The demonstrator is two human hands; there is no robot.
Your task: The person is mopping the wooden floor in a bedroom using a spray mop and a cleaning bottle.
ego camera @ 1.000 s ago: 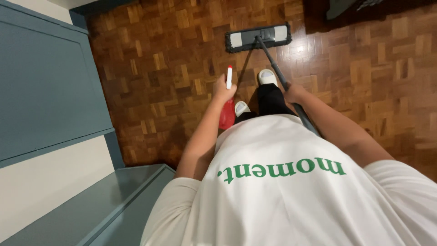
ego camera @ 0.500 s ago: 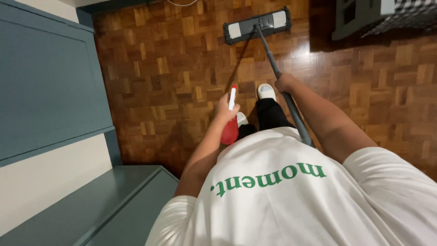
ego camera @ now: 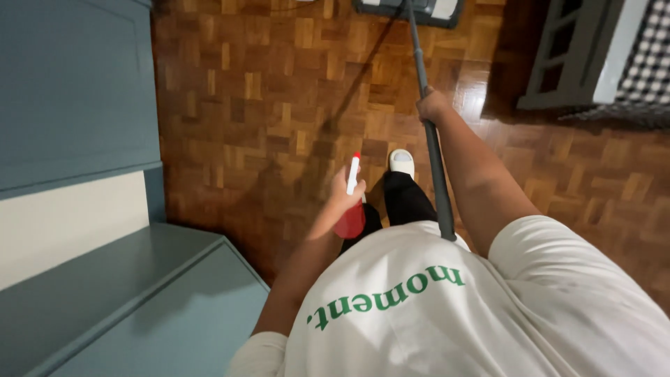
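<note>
My left hand (ego camera: 343, 193) grips a red spray bottle (ego camera: 351, 219) with a white nozzle, held out in front of my white shirt and pointing forward over the floor. My right hand (ego camera: 433, 105) is closed around the grey handle of a flat mop (ego camera: 434, 167). The handle runs from my right side up to the mop head (ego camera: 408, 8), which lies on the wooden parquet floor (ego camera: 279, 112) at the top edge of the view. One white slipper (ego camera: 401, 162) and a dark trouser leg show below the bottle.
Blue-grey stair steps (ego camera: 132, 307) and a blue-grey and white wall panel (ego camera: 70, 105) fill the left side. A dark grey piece of furniture with a chequered surface (ego camera: 600, 56) stands at the top right.
The mop head has slid farther away, now partly out of view at the top. My right arm has stretched forward along the handle. The spray bottle stays in my left hand.
</note>
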